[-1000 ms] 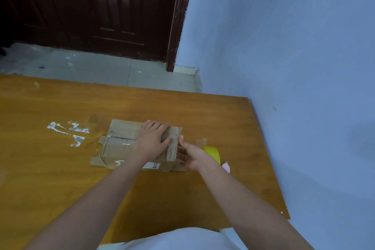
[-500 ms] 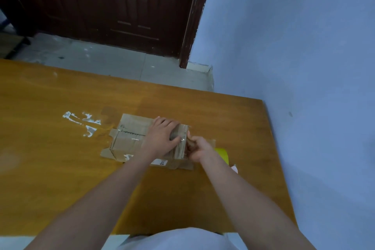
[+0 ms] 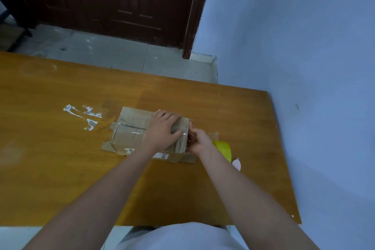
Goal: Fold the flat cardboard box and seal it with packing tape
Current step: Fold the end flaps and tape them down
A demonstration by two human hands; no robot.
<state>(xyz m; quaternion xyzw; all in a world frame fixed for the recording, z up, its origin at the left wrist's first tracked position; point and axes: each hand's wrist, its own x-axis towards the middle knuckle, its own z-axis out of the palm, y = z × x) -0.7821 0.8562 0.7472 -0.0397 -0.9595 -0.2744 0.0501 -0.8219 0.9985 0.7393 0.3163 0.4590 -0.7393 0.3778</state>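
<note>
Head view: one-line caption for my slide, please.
Left hand presses the cardboard box on the wooden table while the right hand works clear tape at its end.

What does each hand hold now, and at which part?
Left hand presses the cardboard box top. Right hand touches its right end; a grip cannot be told.

Wooden table bears a cardboard box at centre, white residue patches at nine o'clock of it, yellow tape roll at three o'clock.
</note>
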